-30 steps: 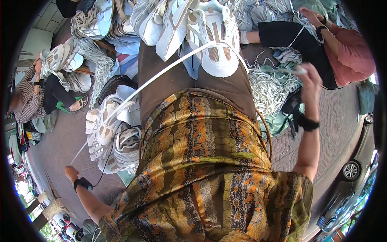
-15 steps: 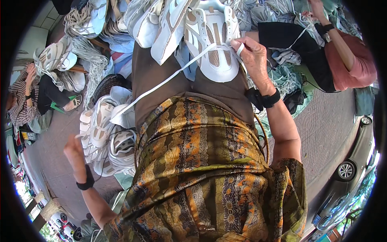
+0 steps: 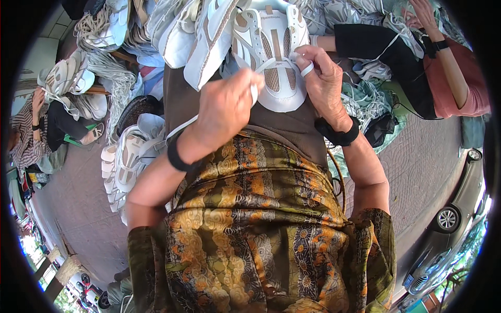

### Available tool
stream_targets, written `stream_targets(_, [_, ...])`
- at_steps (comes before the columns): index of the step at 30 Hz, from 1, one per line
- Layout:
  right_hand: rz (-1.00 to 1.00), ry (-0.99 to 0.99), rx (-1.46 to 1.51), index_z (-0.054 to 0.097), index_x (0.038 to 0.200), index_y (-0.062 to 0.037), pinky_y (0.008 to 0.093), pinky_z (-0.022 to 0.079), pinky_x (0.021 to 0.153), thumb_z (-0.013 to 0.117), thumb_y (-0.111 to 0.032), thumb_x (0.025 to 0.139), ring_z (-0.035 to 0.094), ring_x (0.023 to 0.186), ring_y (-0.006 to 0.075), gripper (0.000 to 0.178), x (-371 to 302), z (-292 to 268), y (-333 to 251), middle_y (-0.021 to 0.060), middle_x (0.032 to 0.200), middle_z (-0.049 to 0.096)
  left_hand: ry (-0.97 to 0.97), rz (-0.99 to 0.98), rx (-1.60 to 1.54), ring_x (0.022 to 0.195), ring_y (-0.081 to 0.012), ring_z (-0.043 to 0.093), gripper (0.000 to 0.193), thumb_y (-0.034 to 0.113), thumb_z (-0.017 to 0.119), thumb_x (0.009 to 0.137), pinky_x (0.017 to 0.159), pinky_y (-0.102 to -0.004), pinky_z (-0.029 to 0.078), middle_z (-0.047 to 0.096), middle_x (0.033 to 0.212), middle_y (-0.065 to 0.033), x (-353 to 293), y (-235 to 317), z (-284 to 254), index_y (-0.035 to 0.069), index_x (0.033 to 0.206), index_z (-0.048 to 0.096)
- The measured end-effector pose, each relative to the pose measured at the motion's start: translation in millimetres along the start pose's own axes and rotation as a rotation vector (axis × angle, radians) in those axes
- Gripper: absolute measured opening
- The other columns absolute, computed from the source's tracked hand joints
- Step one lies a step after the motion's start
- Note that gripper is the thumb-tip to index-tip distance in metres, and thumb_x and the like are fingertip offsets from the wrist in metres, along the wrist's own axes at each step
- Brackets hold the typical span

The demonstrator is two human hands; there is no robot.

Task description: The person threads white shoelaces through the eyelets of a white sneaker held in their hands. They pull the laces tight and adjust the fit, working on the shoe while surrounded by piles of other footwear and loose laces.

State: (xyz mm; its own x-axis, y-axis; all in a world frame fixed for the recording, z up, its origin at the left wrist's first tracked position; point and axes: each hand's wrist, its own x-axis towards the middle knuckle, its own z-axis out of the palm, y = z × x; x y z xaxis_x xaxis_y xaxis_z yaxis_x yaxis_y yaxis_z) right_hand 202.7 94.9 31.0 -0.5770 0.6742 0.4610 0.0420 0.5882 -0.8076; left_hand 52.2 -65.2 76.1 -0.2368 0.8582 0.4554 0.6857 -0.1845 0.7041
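A white and tan sneaker upper (image 3: 282, 96) lies toe toward me over my brown-trousered lap, with a white shoelace (image 3: 183, 125) threaded across its lowest eyelets. Just left of the toe, my left hand (image 3: 225, 104) is closed on the lace, whose tail trails down to the left past my wrist. My right hand (image 3: 323, 83) pinches the lace's other end at the upper's right edge, a loop passing over a finger. More white sneaker uppers (image 3: 211, 44) hang together beside this one, up and to the left.
A stack of laced uppers (image 3: 128, 159) sits by my left thigh, below a bundle of loose laces (image 3: 116, 78). At the right, a co-worker's arm (image 3: 451, 68) reaches to other uppers. Another person (image 3: 32, 125) handles uppers at the far left. A parked car (image 3: 443, 224) stands right.
My left hand has come from far out at the lower left up to the shoe's toe, so the lace no longer stretches out tautly. The right hand stays at the upper's right edge.
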Motion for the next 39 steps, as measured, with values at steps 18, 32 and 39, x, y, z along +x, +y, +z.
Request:
stream_targets(18, [-0.042,-0.177,-0.156,0.06,0.102,-0.0013,0.0199,0.043,0.065,0.06,-0.002,0.09,0.05,0.071,0.0028,0.012,2.3,-9.3,3.5,-0.0011,0.081,0.06,0.174,-0.251,-0.138,0.06,-0.0149,0.063,0.014,-0.004,0.05,0.088,0.057,-0.0289,0.05,0.064,0.069,-0.0071,4.0,-46.7,41.7,0.004,0.096,0.058])
stream_targets(32, [0.164,-0.158,0.133,0.057,0.105,-0.0022,0.0179,0.042,0.072,0.059,-0.004,0.093,0.049,0.078,0.0009,0.012,7.4,-10.6,0.6,-0.0044,0.086,0.058,0.189,-0.318,-0.293,0.063,-0.0116,0.061,0.014,-0.005,0.048,0.089,0.058,-0.0265,0.05,0.064,0.072,-0.0055,4.2,-50.5,39.6,0.003,0.095,0.058])
stream_targets(39, [0.075,-0.148,0.004,0.058,0.103,-0.0021,0.0191,0.044,0.07,0.059,-0.003,0.092,0.052,0.076,0.0023,0.011,5.8,-6.2,-2.3,-0.0025,0.085,0.061,0.188,-0.251,-0.155,0.068,-0.0239,0.067,0.017,-0.006,0.051,0.086,0.062,-0.0303,0.051,0.066,0.077,-0.0115,-0.9,-47.3,40.9,0.004,0.096,0.059])
